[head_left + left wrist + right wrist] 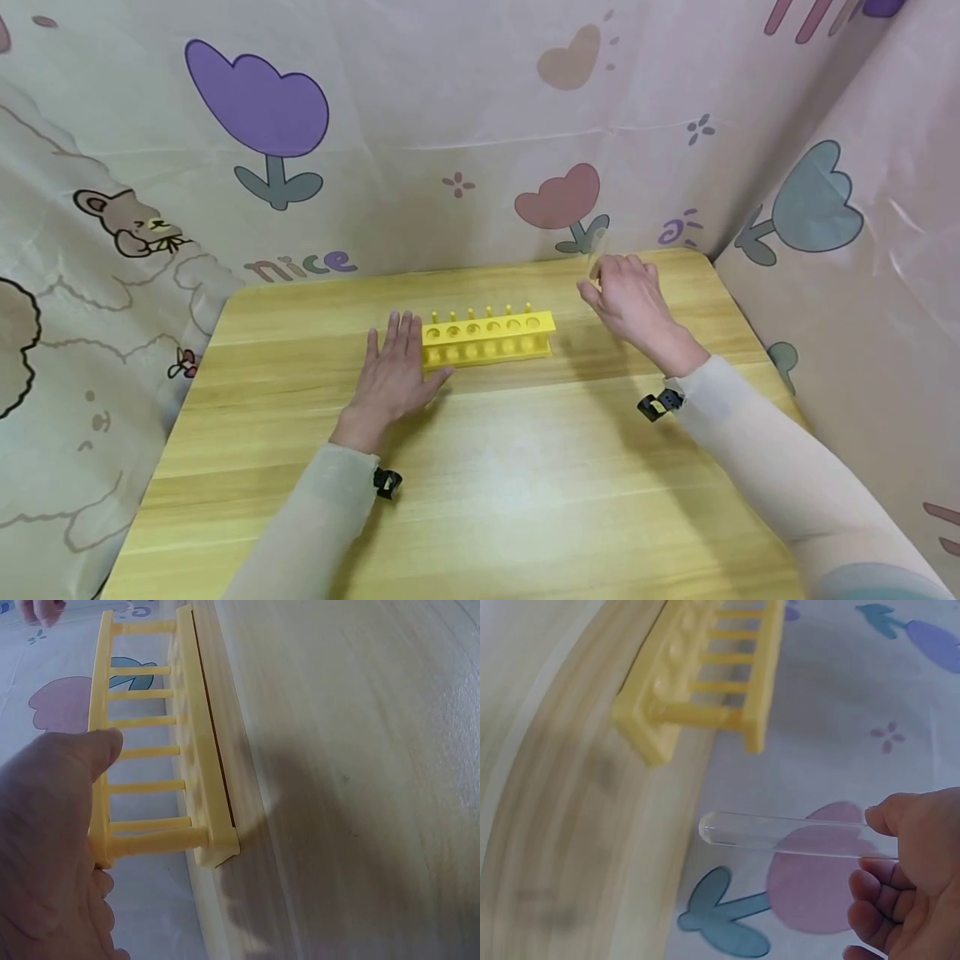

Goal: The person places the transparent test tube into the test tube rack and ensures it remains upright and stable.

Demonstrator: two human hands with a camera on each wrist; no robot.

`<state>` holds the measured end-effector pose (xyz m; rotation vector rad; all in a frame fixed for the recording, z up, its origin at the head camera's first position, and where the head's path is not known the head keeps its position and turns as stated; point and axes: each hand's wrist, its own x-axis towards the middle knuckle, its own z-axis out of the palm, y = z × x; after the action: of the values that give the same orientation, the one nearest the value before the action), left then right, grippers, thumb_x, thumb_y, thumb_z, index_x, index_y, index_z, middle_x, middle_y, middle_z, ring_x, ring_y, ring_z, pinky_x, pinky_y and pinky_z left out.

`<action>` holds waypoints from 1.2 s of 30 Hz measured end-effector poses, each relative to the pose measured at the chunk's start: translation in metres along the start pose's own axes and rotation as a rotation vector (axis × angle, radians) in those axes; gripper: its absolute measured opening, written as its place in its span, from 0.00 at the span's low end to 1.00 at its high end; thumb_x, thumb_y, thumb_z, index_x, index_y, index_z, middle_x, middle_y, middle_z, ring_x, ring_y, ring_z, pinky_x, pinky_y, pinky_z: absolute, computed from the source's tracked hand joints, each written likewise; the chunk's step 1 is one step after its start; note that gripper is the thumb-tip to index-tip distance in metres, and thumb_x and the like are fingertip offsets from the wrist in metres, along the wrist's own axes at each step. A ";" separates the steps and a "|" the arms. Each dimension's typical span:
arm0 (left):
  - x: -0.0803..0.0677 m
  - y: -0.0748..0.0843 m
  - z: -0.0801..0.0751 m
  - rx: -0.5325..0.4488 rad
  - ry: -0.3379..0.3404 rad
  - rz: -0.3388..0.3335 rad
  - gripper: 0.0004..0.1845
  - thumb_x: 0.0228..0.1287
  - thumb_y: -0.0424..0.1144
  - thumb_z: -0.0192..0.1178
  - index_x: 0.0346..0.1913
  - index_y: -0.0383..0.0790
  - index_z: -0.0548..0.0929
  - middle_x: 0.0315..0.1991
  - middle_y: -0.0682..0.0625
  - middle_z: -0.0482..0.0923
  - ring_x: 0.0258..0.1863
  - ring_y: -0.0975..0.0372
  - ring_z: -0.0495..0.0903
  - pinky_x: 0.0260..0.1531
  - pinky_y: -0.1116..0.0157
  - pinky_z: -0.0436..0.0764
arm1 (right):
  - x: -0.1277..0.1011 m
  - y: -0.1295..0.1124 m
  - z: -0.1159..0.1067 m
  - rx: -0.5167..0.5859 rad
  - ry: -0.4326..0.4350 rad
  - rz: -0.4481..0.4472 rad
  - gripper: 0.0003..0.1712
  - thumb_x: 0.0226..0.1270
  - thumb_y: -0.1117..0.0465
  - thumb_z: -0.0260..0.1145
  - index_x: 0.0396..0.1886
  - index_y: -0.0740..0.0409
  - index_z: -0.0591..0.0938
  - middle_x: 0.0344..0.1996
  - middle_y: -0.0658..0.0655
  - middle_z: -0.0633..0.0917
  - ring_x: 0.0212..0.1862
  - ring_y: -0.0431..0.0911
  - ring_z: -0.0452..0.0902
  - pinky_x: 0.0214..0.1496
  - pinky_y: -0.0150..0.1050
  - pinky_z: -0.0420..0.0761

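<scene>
Pinching, right hand [618,296]: in the head view it is off the table, to the right of the rack, with a clear, transparent, round-ended test tube [597,252] showing faintly at the thumb and fingertips. The left hand [390,371] is at the left end of a yellow plastic rack [487,338], fingers straight, thumb spread wide before the near side. The rack stands upright on a pale wood-grain table [487,475], a row of six round holes along its top plate and a row of pegs behind. A white cloth with printed flowers [405,100] hangs behind the table.

Left wrist view: the thumb lies across the edge of the rack's top plate, near its left end; the other fingers are partly hidden. Contact is visible; how firmly the hand presses, cannot tell. Narrow posts join the top plate to the base.

Right wrist view: grip narrow, holding the test tube between thumb and fingers. One end of the tube is hidden in the hand; the rounded closed end extends well clear of the fingertips, towards the table side. Tube and rack are apart.
</scene>
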<state>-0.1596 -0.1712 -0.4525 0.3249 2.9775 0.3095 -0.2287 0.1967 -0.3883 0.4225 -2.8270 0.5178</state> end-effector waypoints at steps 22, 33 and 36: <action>0.000 0.000 -0.005 -0.016 0.011 0.010 0.47 0.83 0.61 0.41 0.85 0.31 0.39 0.87 0.36 0.34 0.86 0.45 0.31 0.82 0.39 0.32 | 0.017 -0.093 -0.007 0.153 -0.022 -0.081 0.16 0.80 0.49 0.63 0.44 0.57 0.86 0.43 0.56 0.85 0.49 0.55 0.75 0.56 0.55 0.68; 0.000 0.000 -0.005 -0.024 -0.029 -0.002 0.47 0.83 0.62 0.38 0.85 0.34 0.35 0.86 0.39 0.28 0.85 0.48 0.26 0.82 0.41 0.27 | 0.014 -0.109 0.013 0.144 -0.042 -0.139 0.15 0.79 0.49 0.64 0.43 0.58 0.81 0.38 0.55 0.83 0.45 0.53 0.75 0.55 0.53 0.69; 0.000 0.001 -0.005 -0.025 -0.023 0.000 0.47 0.83 0.62 0.39 0.85 0.33 0.37 0.86 0.39 0.28 0.86 0.48 0.26 0.82 0.41 0.28 | 0.013 -0.109 0.018 0.131 -0.042 -0.146 0.15 0.79 0.49 0.63 0.43 0.57 0.81 0.37 0.54 0.82 0.44 0.53 0.75 0.52 0.52 0.69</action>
<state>-0.1604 -0.1713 -0.4474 0.3233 2.9484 0.3407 -0.2092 0.0898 -0.3670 0.6664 -2.7838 0.6723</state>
